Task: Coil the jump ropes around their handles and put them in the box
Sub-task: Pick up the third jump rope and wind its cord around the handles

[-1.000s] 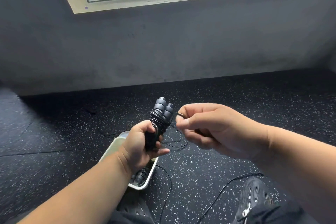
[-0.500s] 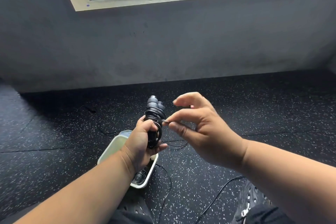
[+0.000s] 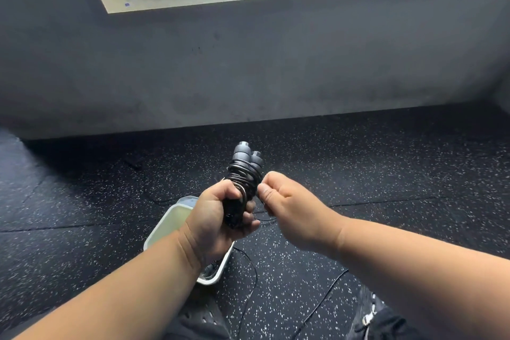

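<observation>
Left hand (image 3: 218,218) grips coiled handles (image 3: 244,171); right hand (image 3: 292,210) pinches rope (image 3: 263,217).

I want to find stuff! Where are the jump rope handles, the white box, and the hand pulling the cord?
jump rope handles (image 3: 244,159): head view, on the grey upper ends above the coils.
white box (image 3: 168,222): head view, on its left wall.
right hand (image 3: 287,201): head view, on the back of the hand.

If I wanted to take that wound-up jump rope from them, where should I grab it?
Probably the two grey handle tips, coming from above. They stand upright and bare over the coils, while the left hand grips the lower part and the right hand pinches the cord beside it.
</observation>
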